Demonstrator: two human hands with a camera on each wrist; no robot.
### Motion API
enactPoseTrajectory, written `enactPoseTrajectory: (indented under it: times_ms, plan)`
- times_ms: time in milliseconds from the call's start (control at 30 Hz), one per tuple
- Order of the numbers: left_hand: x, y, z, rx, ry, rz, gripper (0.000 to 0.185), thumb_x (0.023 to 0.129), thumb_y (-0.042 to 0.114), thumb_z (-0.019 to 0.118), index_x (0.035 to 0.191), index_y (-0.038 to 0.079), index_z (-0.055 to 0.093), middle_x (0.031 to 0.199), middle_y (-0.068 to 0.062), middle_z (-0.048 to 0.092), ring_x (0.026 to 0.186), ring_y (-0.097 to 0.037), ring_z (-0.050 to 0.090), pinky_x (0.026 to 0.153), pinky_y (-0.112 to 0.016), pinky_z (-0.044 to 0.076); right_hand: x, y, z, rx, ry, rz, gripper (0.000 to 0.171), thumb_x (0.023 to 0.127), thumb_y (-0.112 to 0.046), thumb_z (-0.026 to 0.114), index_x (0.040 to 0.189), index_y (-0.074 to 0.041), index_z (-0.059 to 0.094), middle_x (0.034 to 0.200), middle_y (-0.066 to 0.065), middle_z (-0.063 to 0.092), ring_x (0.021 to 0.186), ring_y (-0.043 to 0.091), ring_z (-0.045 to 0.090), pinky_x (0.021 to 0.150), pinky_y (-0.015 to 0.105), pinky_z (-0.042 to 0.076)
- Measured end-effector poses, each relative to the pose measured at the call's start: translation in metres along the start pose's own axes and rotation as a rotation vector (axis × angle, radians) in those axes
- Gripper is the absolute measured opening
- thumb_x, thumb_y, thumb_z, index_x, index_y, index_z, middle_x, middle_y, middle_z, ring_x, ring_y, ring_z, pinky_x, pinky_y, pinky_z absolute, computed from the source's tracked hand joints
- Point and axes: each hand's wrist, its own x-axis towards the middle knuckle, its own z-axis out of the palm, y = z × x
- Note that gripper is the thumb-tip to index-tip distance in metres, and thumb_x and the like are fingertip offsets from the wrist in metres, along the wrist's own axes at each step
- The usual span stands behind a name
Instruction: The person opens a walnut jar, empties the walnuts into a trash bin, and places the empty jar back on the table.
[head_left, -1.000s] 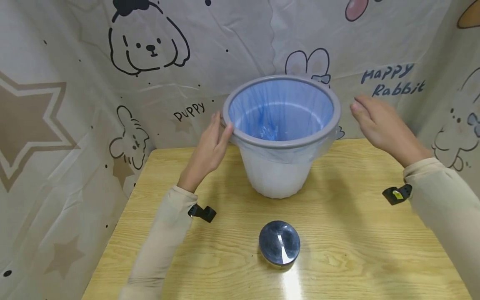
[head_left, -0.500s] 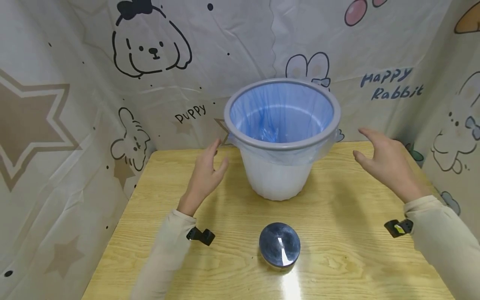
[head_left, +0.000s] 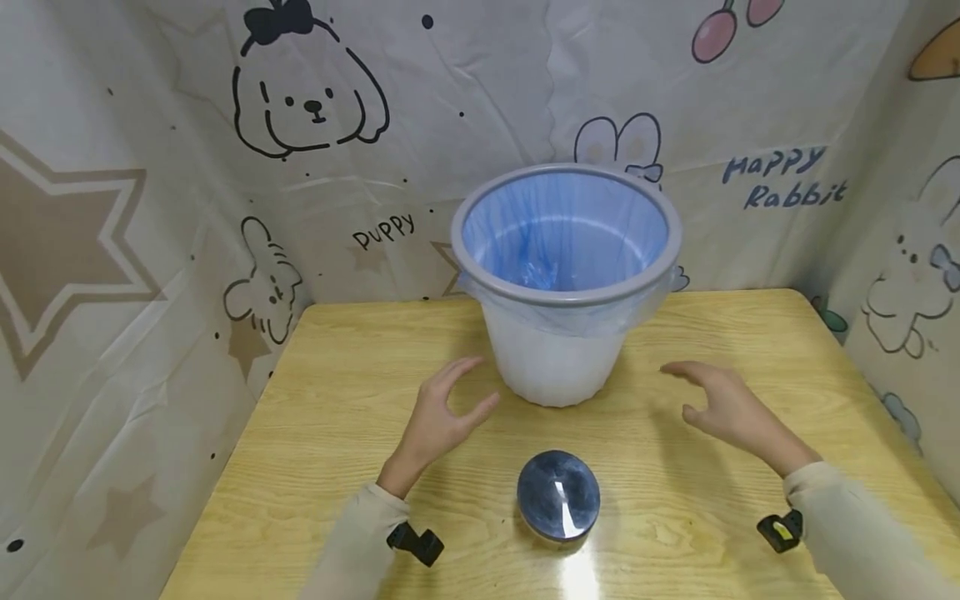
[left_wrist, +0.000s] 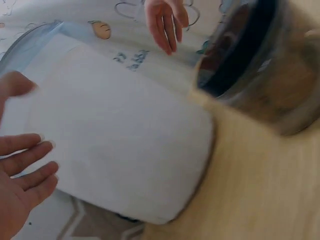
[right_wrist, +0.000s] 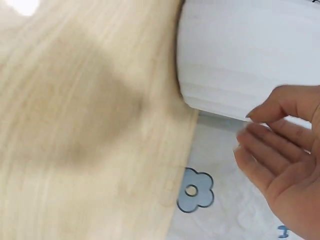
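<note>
**White bin between two empty hands**

White and lined with a blue bag (head_left: 562,242), the bin (head_left: 558,358) stood on the wooden table (head_left: 337,367), just past both hands. The left hand (head_left: 438,421) hung loose and held nothing, its fingers (left_wrist: 25,167) spread near the bin's side. The right hand (head_left: 723,408) was loose and empty too. A shiny round lid (head_left: 558,493) lay between the wrists. Only the head view showed the bag inside; the right wrist view showed the bin's bottom edge (right_wrist: 220,107).
</note>
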Motion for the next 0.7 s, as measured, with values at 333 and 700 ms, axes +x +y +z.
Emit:
enactPoseTrajectory:
  times_ms: [333,700]
  plan:
    - [-0.04,0.001,0.038,-0.136,-0.021,0.038,0.056,0.083,0.019,0.071,0.135,0.008,0.053,0.133,-0.009,0.056,0.125,-0.028,0.051,0.102,-0.048,0.042,-0.019,0.005,0.057,0.271,-0.093,-0.075,0.058,0.071,0.012,0.068,0.127,0.008,0.054,0.126,0.023,0.058,0.114,0.041,0.056,0.094,0.045,0.048]
    - [-0.082,-0.003,0.072,-0.202,-0.142,0.023,0.076,0.081,0.033,0.078,0.143,0.012,0.042,0.139,-0.005,0.049,0.126,-0.028,0.049,0.103,-0.043,0.043,-0.041,-0.007,0.105,0.587,-0.186,-0.101,0.06,0.079,-0.005,0.076,0.133,0.006,0.05,0.13,0.025,0.055,0.121,0.005,0.05,0.099,0.015,0.04]
